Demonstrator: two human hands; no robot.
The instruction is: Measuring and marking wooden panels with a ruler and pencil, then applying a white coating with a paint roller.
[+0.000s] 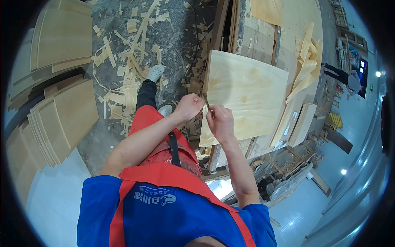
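Blue shirt [164,212] nearest, thin strip [206,101] pinched in right grip [221,123] at edge of panel [249,99], left grip [189,108] alongside, hold unclear.

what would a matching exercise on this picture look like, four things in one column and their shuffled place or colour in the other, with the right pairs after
Things
1. wood panel
2. wood scraps
3. apron
4. thin dark piece

Places and colours
A. strewn over the grey floor
B. at the fingers of the right hand
C. pale, lying on the bench
D. red, worn over a blue shirt

Right pairs: 1-C, 2-A, 3-D, 4-B
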